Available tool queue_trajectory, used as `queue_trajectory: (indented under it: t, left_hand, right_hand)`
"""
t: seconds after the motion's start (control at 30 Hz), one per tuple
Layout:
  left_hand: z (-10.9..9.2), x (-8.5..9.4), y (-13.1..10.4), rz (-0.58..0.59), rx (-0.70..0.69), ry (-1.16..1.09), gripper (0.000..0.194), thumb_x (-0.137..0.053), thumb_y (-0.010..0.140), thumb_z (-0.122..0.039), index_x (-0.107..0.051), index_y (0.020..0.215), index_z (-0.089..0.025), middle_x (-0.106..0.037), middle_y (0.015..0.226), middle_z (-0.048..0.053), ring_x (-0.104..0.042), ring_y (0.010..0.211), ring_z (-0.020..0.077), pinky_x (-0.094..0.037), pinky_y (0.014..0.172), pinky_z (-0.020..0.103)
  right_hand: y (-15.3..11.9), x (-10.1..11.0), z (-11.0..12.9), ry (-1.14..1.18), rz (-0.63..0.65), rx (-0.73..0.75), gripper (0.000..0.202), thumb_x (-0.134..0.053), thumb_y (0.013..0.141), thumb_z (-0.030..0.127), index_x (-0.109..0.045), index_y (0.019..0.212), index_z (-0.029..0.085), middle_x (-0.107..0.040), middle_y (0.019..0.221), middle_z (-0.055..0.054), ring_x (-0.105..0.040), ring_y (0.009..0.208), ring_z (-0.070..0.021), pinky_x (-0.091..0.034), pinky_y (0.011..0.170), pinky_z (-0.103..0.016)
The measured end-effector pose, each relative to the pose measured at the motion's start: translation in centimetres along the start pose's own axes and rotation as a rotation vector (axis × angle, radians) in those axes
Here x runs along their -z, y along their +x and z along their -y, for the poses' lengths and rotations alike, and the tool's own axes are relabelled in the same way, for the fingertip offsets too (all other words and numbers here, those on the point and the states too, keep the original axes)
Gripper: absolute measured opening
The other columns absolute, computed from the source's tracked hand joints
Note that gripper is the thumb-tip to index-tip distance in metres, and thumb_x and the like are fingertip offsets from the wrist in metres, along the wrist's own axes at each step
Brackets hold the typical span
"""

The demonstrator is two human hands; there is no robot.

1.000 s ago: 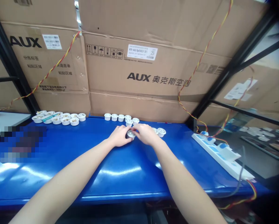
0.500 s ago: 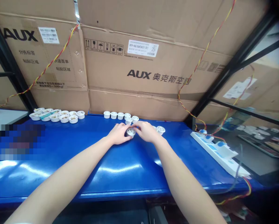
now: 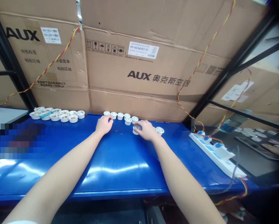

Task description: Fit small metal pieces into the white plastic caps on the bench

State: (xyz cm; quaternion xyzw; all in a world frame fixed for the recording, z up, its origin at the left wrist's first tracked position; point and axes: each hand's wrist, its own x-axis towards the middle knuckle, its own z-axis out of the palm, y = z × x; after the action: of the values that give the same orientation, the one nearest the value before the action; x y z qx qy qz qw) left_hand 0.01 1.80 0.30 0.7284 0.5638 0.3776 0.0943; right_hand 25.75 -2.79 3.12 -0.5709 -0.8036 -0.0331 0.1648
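My right hand [image 3: 147, 130] has its fingers round a small round white cup [image 3: 136, 130], whose top shows bits inside. On the blue surface to its left lie a few tiny dark pieces, perhaps screws [image 3: 116, 131], too small to name surely. My left hand [image 3: 104, 125] is beyond them, fingers curled together in front of the leftmost cup [image 3: 107, 113] of a back row; whatever it holds, if anything, is hidden. More white cups [image 3: 120, 116] stand along that row. Behind my right wrist is another white cup [image 3: 160, 130].
At the back left, several white cups [image 3: 64, 118] with small parts stand grouped, a teal strip [image 3: 46, 116] across some. A white power strip [image 3: 217, 154] with plugs runs along the right edge. Large cardboard boxes [image 3: 134, 96] wall off the back, and yellow-red cords [image 3: 197, 67] hang there.
My hands have come apart from around one cup. The left moved left towards the back row; the right, with the cup, shifted slightly right. Tiny dark pieces now show between them.
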Motion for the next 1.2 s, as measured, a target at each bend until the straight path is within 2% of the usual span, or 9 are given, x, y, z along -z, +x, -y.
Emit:
queue_trajectory:
  t: [0.3,0.47,0.53,0.67,0.77,0.87,0.97,1.07,1.2]
  left_hand:
    - [0.5,0.1,0.2,0.045,0.054,0.019,0.014,-0.049,0.084,-0.024,-0.063,0.083,-0.024,-0.071,0.092,0.003,-0.062,0.094,0.0247,-0.044,0.085,0.035]
    - [0.8,-0.1,0.3,0.096,0.083,0.032,0.013,-0.051,0.084,-0.025,-0.064,0.087,-0.025,-0.071,0.097,0.004,-0.061,0.100,0.0263,-0.044,0.090,0.039]
    - [1.0,-0.2,0.3,0.103,0.080,0.033,0.015,-0.051,0.084,-0.024,-0.064,0.090,-0.025,-0.071,0.100,0.004,-0.061,0.103,0.0266,-0.044,0.092,0.040]
    - [1.4,-0.5,0.4,0.120,0.059,0.018,0.028,-0.045,0.085,-0.016,-0.065,0.103,-0.026,-0.069,0.114,0.003,-0.059,0.110,0.0252,-0.044,0.097,0.040]
    - [1.6,-0.7,0.4,0.155,0.030,0.038,0.042,-0.041,0.085,-0.012,-0.063,0.117,-0.030,-0.065,0.125,0.002,-0.056,0.119,0.0253,-0.043,0.102,0.042]
    - [1.6,-0.7,0.2,0.222,-0.034,0.087,0.047,-0.039,0.086,-0.013,-0.062,0.122,-0.032,-0.060,0.134,0.000,-0.051,0.126,0.0270,-0.040,0.106,0.046]
    - [1.4,-0.8,0.0,0.215,-0.085,0.068,0.047,-0.045,0.085,-0.017,-0.058,0.129,-0.030,-0.056,0.139,0.001,-0.049,0.129,0.0262,-0.038,0.109,0.044]
    - [1.5,-0.9,0.0,0.220,-0.148,0.021,0.055,-0.053,0.082,-0.021,-0.052,0.136,-0.030,-0.052,0.145,0.002,-0.045,0.134,0.0257,-0.036,0.112,0.042]
    - [1.7,-1.2,0.0,0.267,-0.173,0.035,0.057,-0.054,0.081,-0.019,-0.051,0.137,-0.031,-0.051,0.145,0.004,-0.045,0.135,0.0269,-0.035,0.111,0.045]
  right_hand:
    - [-0.3,0.2,-5.2,0.048,0.010,-0.328,0.023,-0.060,0.080,0.028,-0.070,0.100,0.022,-0.071,0.110,-0.005,-0.063,0.105,-0.0221,-0.044,0.092,-0.032]
    - [-0.4,0.7,-4.6,-0.074,-0.024,-0.469,0.031,-0.058,0.078,0.029,-0.068,0.106,0.020,-0.069,0.113,-0.010,-0.061,0.107,-0.0282,-0.045,0.092,-0.038]
    - [0.1,0.4,-2.8,-0.153,-0.091,-0.416,0.037,-0.058,0.079,0.030,-0.065,0.113,0.018,-0.066,0.118,-0.013,-0.058,0.110,-0.0309,-0.044,0.095,-0.041]
    - [2.2,-1.1,1.5,-0.166,-0.057,-0.049,0.052,-0.056,0.081,0.024,-0.055,0.133,0.017,-0.057,0.135,-0.012,-0.053,0.119,-0.0281,-0.039,0.102,-0.037]
    - [3.7,-2.0,3.3,-0.199,0.027,-0.045,0.044,-0.056,0.082,0.023,-0.060,0.125,0.014,-0.060,0.129,-0.015,-0.053,0.119,-0.0297,-0.040,0.100,-0.037]
    - [4.1,-2.5,4.0,-0.172,0.017,-0.089,0.034,-0.054,0.085,0.022,-0.063,0.117,0.014,-0.065,0.119,-0.016,-0.057,0.113,-0.0288,-0.042,0.096,-0.036]
    - [3.7,-3.1,4.5,-0.089,-0.046,-0.033,0.035,-0.053,0.087,0.022,-0.062,0.120,0.015,-0.064,0.123,-0.014,-0.057,0.115,-0.0272,-0.041,0.099,-0.035]
    - [3.4,-3.7,5.0,0.027,-0.037,0.061,0.039,-0.050,0.089,0.020,-0.056,0.128,0.015,-0.062,0.129,-0.014,-0.057,0.117,-0.0252,-0.041,0.100,-0.035]
    - [3.4,-4.3,5.1,0.088,-0.040,0.086,0.042,-0.050,0.088,0.018,-0.055,0.130,0.014,-0.060,0.132,-0.015,-0.057,0.119,-0.0261,-0.042,0.100,-0.037]
